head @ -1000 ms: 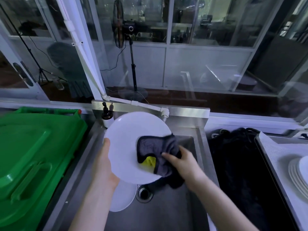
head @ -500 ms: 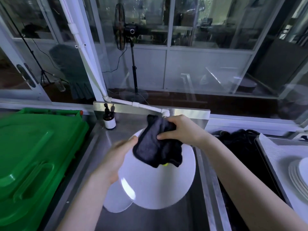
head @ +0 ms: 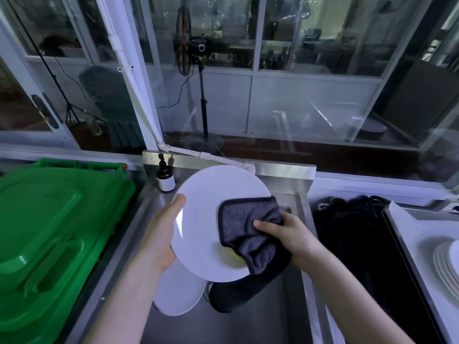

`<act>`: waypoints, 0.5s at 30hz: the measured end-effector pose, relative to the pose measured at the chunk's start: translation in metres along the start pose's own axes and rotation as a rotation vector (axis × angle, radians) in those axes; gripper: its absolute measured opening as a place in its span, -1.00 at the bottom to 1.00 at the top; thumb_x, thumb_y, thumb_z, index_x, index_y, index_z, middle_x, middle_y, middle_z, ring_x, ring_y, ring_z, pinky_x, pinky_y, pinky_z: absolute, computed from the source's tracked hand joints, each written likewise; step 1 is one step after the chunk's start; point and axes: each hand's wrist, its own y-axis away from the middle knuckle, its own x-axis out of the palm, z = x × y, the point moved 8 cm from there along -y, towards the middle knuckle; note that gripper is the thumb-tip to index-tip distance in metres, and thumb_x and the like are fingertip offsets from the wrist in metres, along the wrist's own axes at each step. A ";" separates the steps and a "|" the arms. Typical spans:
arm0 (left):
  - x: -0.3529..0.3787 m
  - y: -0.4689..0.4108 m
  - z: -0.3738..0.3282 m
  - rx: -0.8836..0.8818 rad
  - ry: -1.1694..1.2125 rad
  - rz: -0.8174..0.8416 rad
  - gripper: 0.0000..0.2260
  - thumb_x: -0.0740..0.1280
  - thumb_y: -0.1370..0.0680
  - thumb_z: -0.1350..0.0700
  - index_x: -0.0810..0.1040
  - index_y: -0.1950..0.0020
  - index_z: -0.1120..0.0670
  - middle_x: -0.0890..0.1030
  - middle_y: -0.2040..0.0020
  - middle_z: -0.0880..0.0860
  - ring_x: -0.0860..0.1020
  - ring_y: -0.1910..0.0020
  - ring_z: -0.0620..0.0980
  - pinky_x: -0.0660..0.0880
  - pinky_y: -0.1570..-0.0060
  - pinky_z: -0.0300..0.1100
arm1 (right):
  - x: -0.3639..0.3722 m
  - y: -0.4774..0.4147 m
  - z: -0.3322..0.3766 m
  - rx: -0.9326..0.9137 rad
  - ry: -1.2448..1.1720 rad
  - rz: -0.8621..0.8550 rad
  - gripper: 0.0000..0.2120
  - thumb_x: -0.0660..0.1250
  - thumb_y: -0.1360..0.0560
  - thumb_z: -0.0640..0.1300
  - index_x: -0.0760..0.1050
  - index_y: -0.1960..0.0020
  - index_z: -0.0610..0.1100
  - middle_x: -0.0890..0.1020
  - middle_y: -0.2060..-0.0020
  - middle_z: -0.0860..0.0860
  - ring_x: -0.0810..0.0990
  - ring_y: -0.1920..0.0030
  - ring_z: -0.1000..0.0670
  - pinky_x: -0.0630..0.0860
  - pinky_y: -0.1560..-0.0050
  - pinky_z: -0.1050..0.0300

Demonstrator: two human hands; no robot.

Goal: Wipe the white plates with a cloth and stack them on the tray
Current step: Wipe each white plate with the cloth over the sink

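Observation:
A round white plate [head: 206,214] is tilted up over the steel sink [head: 260,319]. My left hand [head: 161,232] grips its left rim, thumb on the face. My right hand [head: 288,234] holds a dark grey cloth [head: 246,227] with a yellow patch against the plate's right half. A second white plate [head: 178,291] lies in the sink below. At the far right, a stack of white plates [head: 447,264] sits on a tray [head: 407,244].
A green bin lid [head: 49,232] fills the left side. A brown pump bottle [head: 165,177] stands at the sink's back left corner. A black bag [head: 360,244] lies between sink and tray. Glass panels rise behind the sink.
The plate has tipped back up to face me. My right hand brought the cloth from the plate's top edge down onto its right half.

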 end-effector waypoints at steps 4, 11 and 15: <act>0.017 -0.003 -0.021 0.002 -0.184 0.155 -0.77 0.36 -0.57 -0.05 0.76 0.01 0.03 0.75 -0.01 0.11 0.73 0.08 0.04 0.61 0.21 -0.15 | 0.006 -0.015 0.054 -0.211 0.480 0.146 -0.81 0.56 -0.38 -0.17 0.64 0.04 -0.16 0.73 0.11 -0.06 0.69 0.02 -0.02 0.59 -0.06 0.09; 0.038 -0.010 -0.041 0.160 -0.471 0.214 -0.89 0.47 -0.54 0.08 0.75 -0.03 -0.09 0.75 -0.03 -0.02 0.70 -0.04 -0.02 0.57 -0.09 -0.13 | 0.015 -0.020 0.059 -0.261 0.622 0.173 -0.84 0.54 -0.40 -0.17 0.63 0.08 -0.20 0.71 0.16 -0.12 0.67 0.15 0.00 0.58 0.03 0.09; 0.011 0.004 -0.017 0.225 -0.176 -0.102 -0.70 0.48 -0.34 -0.14 0.67 0.03 -0.01 0.71 0.05 0.03 0.65 0.04 0.10 0.52 -0.04 0.08 | -0.017 -0.015 0.023 -0.101 -0.059 -0.148 -0.89 0.48 -0.44 -0.28 0.61 0.07 -0.29 0.71 0.18 -0.18 0.68 0.14 -0.15 0.63 0.18 0.08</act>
